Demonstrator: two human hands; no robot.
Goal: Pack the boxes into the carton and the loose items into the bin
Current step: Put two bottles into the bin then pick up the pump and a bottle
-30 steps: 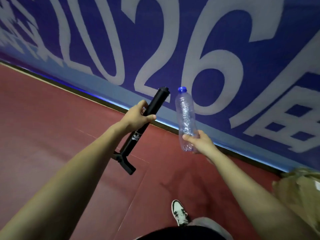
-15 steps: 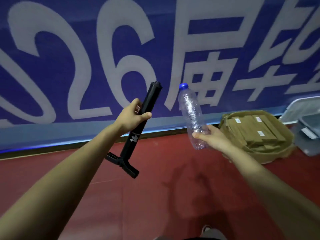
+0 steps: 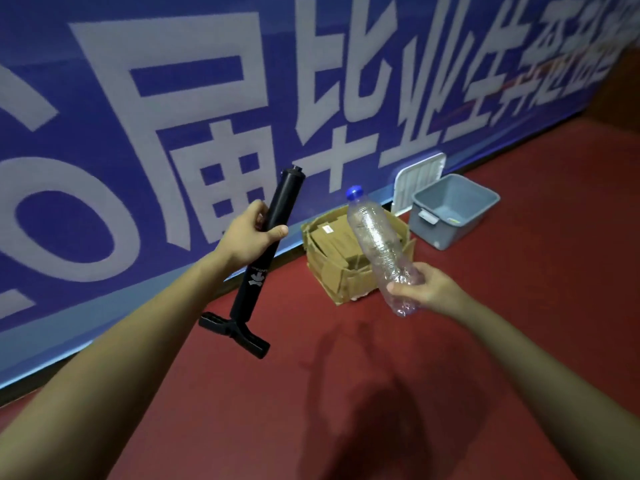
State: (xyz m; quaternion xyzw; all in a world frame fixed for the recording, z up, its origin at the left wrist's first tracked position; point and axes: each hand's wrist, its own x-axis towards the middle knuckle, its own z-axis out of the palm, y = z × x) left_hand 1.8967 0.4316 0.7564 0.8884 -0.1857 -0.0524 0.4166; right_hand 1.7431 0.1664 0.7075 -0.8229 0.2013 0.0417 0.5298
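Change: our view has swung right in the last second. Wall and floor alone filled it before; now both containers show, so we judge the drop-off is close.
Left hand: our left hand (image 3: pixel 247 233) keeps its fingers wrapped round the long black plastic hand pump with a T-handle (image 3: pixel 258 278), handle end down at 6 o'clock.
Pump writing: a white logo and small lettering, too small for us to read.
Banner: the blue wall banner (image 3: pixel 104 81) carries large white characters; we read 届毕业生.
Carton: the open brown cardboard carton (image 3: pixel 332 282) sits on the red floor (image 3: pixel 519 341) at 12 o'clock, with flat brown boxes (image 3: pixel 329 237) already inside. Their white stickers are unreadable.
Right hand: our right hand (image 3: pixel 427 289) still grasps the base of the clear crumpled plastic bottle with a blue cap (image 3: pixel 377 244), cap tilted to 11 o'clock.
Bin: the grey plastic bin (image 3: pixel 446 233) stands at 1 o'clock, just beside the carton. Both loose items belong there.
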